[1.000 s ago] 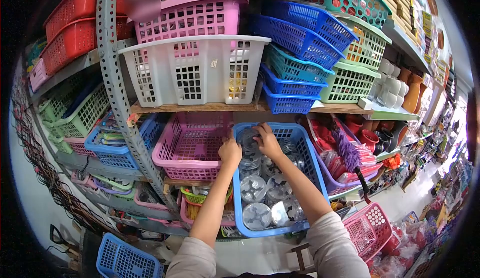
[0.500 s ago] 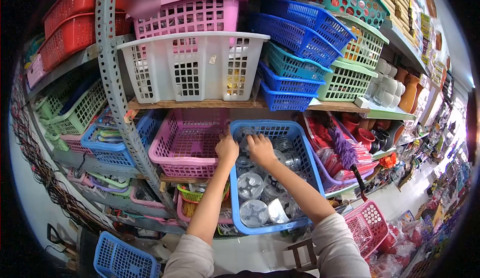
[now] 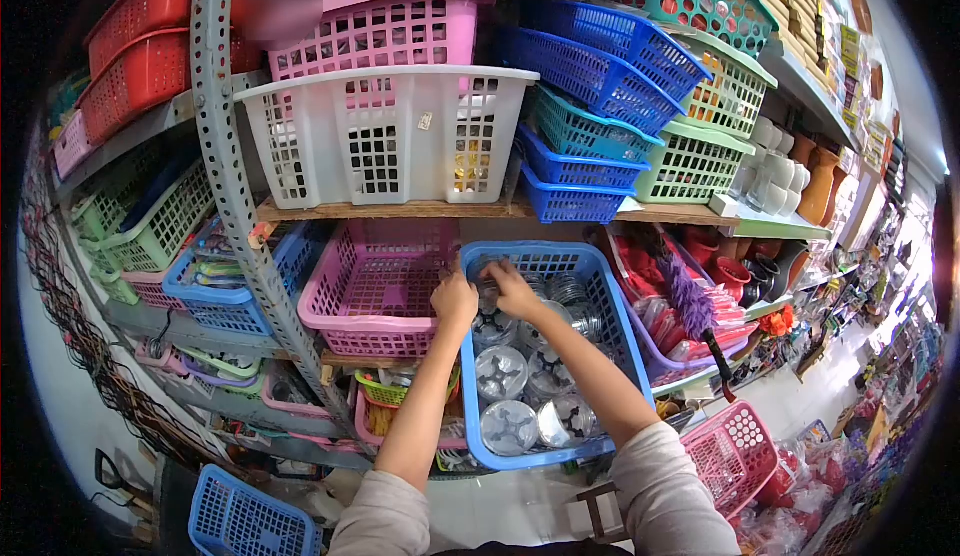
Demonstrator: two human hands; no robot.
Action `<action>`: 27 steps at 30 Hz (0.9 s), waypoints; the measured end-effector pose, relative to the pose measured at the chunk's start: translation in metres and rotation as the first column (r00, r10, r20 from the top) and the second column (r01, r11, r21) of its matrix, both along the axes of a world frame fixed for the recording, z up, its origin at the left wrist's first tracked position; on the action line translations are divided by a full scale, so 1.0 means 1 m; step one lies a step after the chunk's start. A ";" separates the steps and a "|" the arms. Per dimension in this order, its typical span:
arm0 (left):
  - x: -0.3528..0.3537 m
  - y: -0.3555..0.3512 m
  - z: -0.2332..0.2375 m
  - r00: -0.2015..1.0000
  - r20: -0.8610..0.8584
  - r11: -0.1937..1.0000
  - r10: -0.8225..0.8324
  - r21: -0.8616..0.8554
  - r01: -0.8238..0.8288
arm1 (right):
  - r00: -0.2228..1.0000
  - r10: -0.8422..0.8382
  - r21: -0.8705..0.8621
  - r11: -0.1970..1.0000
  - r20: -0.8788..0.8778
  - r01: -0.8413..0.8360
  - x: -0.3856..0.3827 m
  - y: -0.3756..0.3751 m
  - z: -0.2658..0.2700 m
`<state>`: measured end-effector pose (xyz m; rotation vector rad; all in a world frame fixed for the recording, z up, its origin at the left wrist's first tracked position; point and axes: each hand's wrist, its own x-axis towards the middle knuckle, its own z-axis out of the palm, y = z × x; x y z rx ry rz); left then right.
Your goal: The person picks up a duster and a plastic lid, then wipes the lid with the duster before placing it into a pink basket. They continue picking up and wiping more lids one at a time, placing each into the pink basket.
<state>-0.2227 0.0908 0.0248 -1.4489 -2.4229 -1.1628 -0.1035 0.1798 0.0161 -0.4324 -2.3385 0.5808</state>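
Note:
A blue plastic basket [image 3: 632, 396] holds several round clear plastic containers [image 3: 501, 372] with dark shapes showing in them. My left hand [image 3: 455, 299] is closed at the basket's left rim, close to the pink basket, its fingertips partly hidden. Inside the blue basket, near its far left corner, my right hand [image 3: 514, 293] reaches down over the containers with bent fingers. What lies beneath those fingertips cannot be made out.
To the left is a pink basket [image 3: 380, 328] on the shelf. Overhead runs a wooden shelf board [image 3: 400, 213] carrying a white basket [image 3: 390, 136] and blue baskets [image 3: 590, 76]. A purple duster [image 3: 690, 301] hangs at right. A perforated metal post [image 3: 225, 136] stands left.
My right hand has shifted slightly left, and its fingers have drawn in toward the far left corner of the blue basket. My left hand has stayed at the rim.

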 end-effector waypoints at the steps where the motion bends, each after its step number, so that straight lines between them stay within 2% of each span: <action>1: 0.000 0.000 0.001 1.000 0.006 1.000 -0.010 0.007 0.010 | 0.992 -0.107 0.181 0.979 0.067 0.093 -0.005 0.002 -0.010; 3: 0.000 -0.002 -0.001 1.000 0.012 1.000 -0.018 0.007 0.018 | 0.986 -0.128 0.140 0.984 0.102 0.114 -0.009 -0.004 -0.016; 5: 0.001 -0.002 -0.001 1.000 -0.012 1.000 0.005 0.030 -0.004 | 0.944 -0.266 0.136 0.961 0.197 0.242 -0.002 -0.022 0.004; 6: 0.001 -0.002 0.000 1.000 -0.012 0.999 0.010 0.030 -0.010 | 0.925 -0.312 0.229 0.937 0.216 0.262 -0.003 -0.021 0.000; 7: 0.001 -0.002 0.000 1.000 -0.011 0.999 0.006 0.035 -0.006 | 0.927 -0.308 0.227 0.939 0.216 0.260 -0.003 -0.020 -0.004; 9: 0.001 -0.002 0.001 1.000 -0.010 0.999 0.005 0.041 -0.005 | 0.925 -0.380 0.388 0.854 0.015 0.345 -0.005 -0.022 -0.003; 10: 0.002 -0.003 0.001 1.000 -0.013 0.999 0.007 0.045 -0.007 | 0.905 -0.421 0.386 0.845 0.056 0.369 -0.005 -0.028 -0.001; 14: -0.001 0.001 -0.003 1.000 0.000 1.000 0.010 0.001 -0.010 | 0.896 -0.442 0.485 0.792 0.038 0.370 -0.005 -0.038 0.005; 16: 0.000 0.000 -0.002 1.000 0.005 1.000 0.014 -0.002 -0.014 | 0.978 -0.206 0.387 0.904 0.029 0.179 -0.004 -0.031 0.000; 20: -0.002 0.002 -0.003 0.999 0.028 1.000 0.019 -0.024 -0.018 | 0.984 -0.174 0.309 0.938 0.024 0.158 0.001 -0.023 -0.010; 22: -0.002 0.001 0.000 0.999 0.030 0.999 0.017 -0.046 -0.016 | 0.953 -0.224 0.380 0.915 0.204 0.134 0.000 -0.019 -0.003; 23: -0.001 0.001 0.001 0.999 0.033 0.997 0.020 -0.069 -0.018 | 0.953 -0.229 0.380 0.914 0.200 0.140 0.005 -0.016 0.001; 25: -0.003 0.002 -0.003 0.999 0.049 0.998 0.007 -0.056 -0.005 | 0.964 -0.100 0.181 0.982 0.245 0.056 0.020 -0.031 0.023; 26: -0.004 0.004 -0.007 0.999 -0.040 1.000 0.026 0.002 -0.026 | 0.894 -0.312 0.310 0.927 0.322 0.212 0.034 -0.069 0.051; 27: -0.003 0.005 -0.010 0.991 -0.125 0.997 0.049 0.064 -0.041 | 0.916 -0.312 0.375 0.904 0.253 0.205 0.049 -0.087 0.059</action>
